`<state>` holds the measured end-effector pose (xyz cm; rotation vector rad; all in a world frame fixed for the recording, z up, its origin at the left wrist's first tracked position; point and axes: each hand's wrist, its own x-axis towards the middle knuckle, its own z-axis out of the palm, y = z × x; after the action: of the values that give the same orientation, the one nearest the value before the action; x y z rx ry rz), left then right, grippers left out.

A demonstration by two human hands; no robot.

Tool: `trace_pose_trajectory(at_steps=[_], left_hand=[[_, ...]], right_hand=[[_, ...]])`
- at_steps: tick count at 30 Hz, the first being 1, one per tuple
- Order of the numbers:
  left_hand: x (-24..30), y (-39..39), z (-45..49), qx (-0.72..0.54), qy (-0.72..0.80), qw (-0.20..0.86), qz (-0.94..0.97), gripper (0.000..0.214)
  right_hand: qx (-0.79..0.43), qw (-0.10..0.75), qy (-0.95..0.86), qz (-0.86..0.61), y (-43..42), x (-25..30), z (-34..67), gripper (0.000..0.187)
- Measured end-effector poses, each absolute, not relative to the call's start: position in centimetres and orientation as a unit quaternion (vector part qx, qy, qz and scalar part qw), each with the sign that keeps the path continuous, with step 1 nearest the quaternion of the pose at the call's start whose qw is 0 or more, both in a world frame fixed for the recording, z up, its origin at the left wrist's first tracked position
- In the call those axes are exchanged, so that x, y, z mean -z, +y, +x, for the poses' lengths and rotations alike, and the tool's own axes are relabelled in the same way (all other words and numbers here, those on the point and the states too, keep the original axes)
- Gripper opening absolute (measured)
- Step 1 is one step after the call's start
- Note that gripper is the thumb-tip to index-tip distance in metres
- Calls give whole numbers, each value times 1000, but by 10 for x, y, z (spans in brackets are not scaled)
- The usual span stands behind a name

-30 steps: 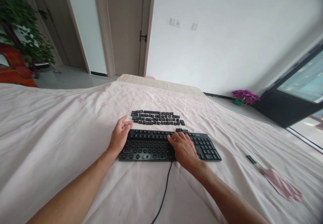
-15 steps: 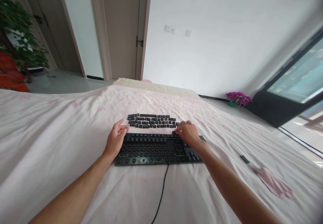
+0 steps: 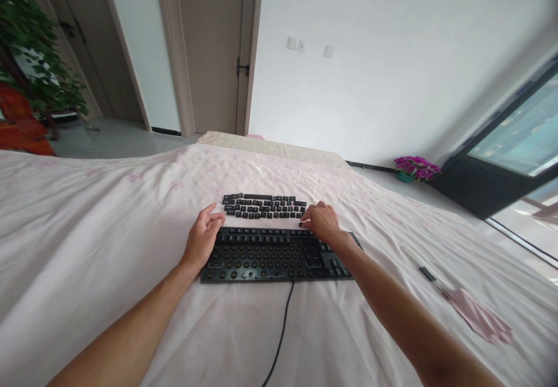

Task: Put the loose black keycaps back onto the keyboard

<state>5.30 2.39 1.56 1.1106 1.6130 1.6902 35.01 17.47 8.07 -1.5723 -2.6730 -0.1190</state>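
A black keyboard (image 3: 261,273) lies on the pink-white sheet, most of its keys bare of caps, with one full row of caps left along the far side. Beyond it, loose black keycaps (image 3: 264,208) are laid out in rows, a long bar-shaped one among them. At the keyboard's far left corner my left hand (image 3: 203,235) rests with its fingers apart, holding nothing. My right hand (image 3: 322,223) is over the far right part of the keyboard, thumb and fingers pinched on a small dark keycap (image 3: 300,224) just past the keyboard's far edge. My fingers partly hide that cap.
The keyboard's cable (image 3: 283,329) runs towards me. To the right lies a brush-like tool (image 3: 427,273) beside a pink cloth (image 3: 479,314). Purple flowers (image 3: 417,167) stand on the floor by the wall, and a leafy plant (image 3: 35,56) at the far left.
My right hand has drawn a keycap away from the keyboard's top row, leaving a gap, and moved slightly away from me. The left hand stays at the corner. The view has shifted slightly.
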Motion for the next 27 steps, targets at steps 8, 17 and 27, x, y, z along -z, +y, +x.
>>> trace_pose_trajectory(at_steps=[8, 17, 27], left_hand=[[-16, 23, 54, -629, 601, 268, 414, 56], [-14, 25, 52, -629, 601, 266, 415, 56], [-15, 24, 53, -635, 595, 273, 411, 57]], right_hand=[[65, 4, -891, -449, 169, -80, 354, 14], [34, 132, -899, -416, 133, -89, 362, 22], [58, 130, -914, -380, 93, -77, 361, 23]])
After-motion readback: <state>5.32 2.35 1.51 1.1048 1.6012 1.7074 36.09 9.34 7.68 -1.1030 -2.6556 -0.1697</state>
